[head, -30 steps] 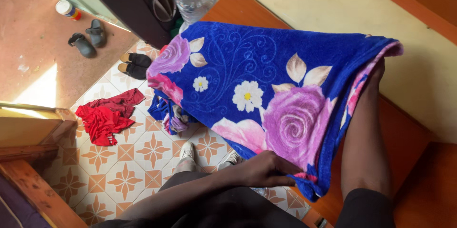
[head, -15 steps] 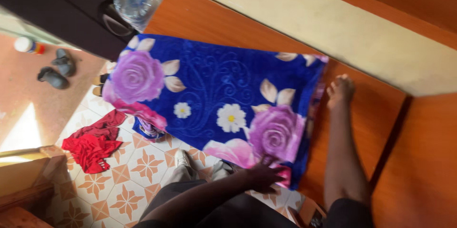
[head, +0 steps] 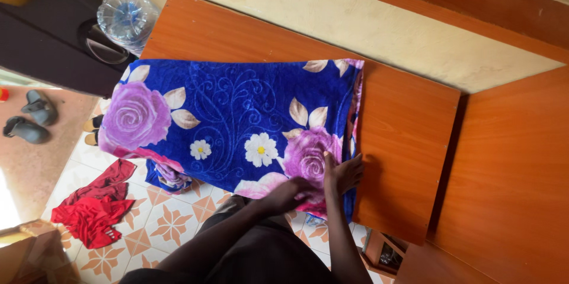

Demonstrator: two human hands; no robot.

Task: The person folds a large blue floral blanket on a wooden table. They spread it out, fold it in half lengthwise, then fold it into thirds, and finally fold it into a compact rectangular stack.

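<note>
An orange wooden table point(head: 409, 136) stands against a cream wall point(head: 379, 29), over patterned floor tiles point(head: 172, 225). A blue floral blanket point(head: 237, 118) now lies spread on the table, its far end hanging off the edge beyond both hands; earlier it was held up in the air. The left hand point(head: 290, 192) and right hand point(head: 344, 172) press flat, fingers loose, on its near corner, side by side. A red cloth point(head: 92, 207) lies on the tiles, a water bottle point(head: 127, 17) farther off
</note>
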